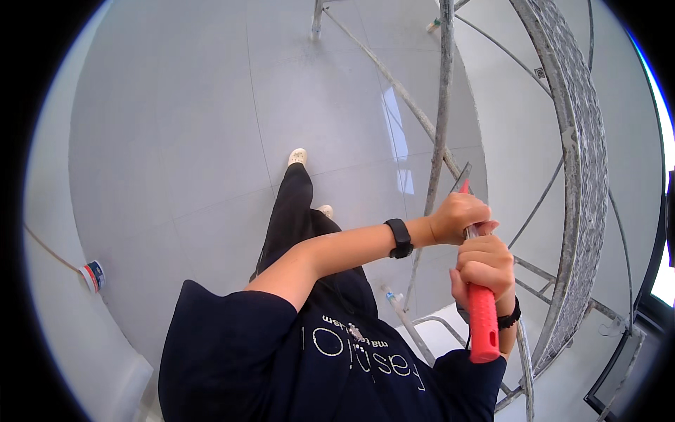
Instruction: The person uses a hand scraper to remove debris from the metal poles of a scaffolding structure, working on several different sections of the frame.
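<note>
A red-handled scraper [483,316] slants up in front of me, its thick ribbed handle toward my body. My right hand [486,264] is wrapped round it at the upper end of the grip. Farther along, my left hand [458,216] is closed round the metal shaft, wearing a black watch on its wrist. Beyond the left fingers a red tip and a narrow grey blade [461,177] stick out, seen nearly edge-on. The blade's tip overlaps a scaffold tube [441,105] in view; I cannot tell whether they touch.
Metal scaffolding with thin diagonal braces rises close on my right, with a long textured scaffold plank [587,162]. Grey glossy tiles [169,141] cover the floor at left. A small white and blue tub [93,276] stands by the left wall. A dark-framed window is at far right.
</note>
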Demonstrator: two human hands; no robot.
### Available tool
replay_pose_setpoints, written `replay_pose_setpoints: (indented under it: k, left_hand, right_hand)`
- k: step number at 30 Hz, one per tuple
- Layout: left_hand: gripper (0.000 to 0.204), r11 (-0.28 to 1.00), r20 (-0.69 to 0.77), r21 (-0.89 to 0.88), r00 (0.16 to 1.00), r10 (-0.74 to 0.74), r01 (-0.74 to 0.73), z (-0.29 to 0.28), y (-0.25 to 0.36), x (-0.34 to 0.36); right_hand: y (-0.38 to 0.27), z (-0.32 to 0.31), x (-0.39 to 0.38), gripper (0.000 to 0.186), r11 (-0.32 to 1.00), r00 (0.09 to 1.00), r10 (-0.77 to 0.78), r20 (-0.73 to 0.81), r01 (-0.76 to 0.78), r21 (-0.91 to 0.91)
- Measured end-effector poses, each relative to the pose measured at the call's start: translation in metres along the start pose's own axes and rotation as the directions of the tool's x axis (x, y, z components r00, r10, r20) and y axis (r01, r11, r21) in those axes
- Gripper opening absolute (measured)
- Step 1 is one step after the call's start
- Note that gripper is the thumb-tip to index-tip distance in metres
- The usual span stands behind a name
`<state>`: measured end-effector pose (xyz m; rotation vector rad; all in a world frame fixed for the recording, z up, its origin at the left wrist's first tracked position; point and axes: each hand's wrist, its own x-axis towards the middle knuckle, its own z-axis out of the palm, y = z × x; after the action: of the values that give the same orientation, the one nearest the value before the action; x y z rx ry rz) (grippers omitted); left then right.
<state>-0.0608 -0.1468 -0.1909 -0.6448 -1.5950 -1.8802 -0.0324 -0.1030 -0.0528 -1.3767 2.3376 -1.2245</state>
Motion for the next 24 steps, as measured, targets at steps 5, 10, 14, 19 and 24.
replay_pose_setpoints:
  k: [5, 10, 14, 19, 24]
  left_hand:
    - [0.025, 0.999, 0.0, 0.002, 0.999, 0.039, -0.039, 0.008, -0.012, 0.015]
    - [0.025, 0.998, 0.023, -0.056, 1.0, 0.008, -0.007, 0.011, -0.002, 0.023]
    - [0.026, 0.989, 0.002, -0.15, 1.0, 0.01, -0.009, 0.018, 0.007, 0.029]
    - [0.018, 0.995, 0.038, -0.095, 0.999, 0.022, -0.018, 0.031, 0.005, 0.037]
    - [0.02, 0.999, 0.129, -0.05, 0.992, 0.015, -0.009, 0.033, 0.006, 0.023]
  right_hand:
    - [0.003, -0.01, 0.005, 0.024, 0.996, 0.981, 0.004, -0.195, -0.021, -0.086]
    - [-0.01, -0.017, 0.013, 0.024, 0.991, 0.955, 0.121, -0.271, -0.133, -0.026]
    - [-0.013, -0.021, 0.007, 0.021, 0.997, 0.953, 0.05, -0.299, -0.063, -0.033]
    - [-0.002, -0.031, -0.004, 0.024, 0.998, 0.828, 0.068, -0.556, -0.048, 0.05]
    - [0.003, -0.017, -0.018, 0.018, 0.99, 0.798, -0.142, -0.586, 0.109, -0.091]
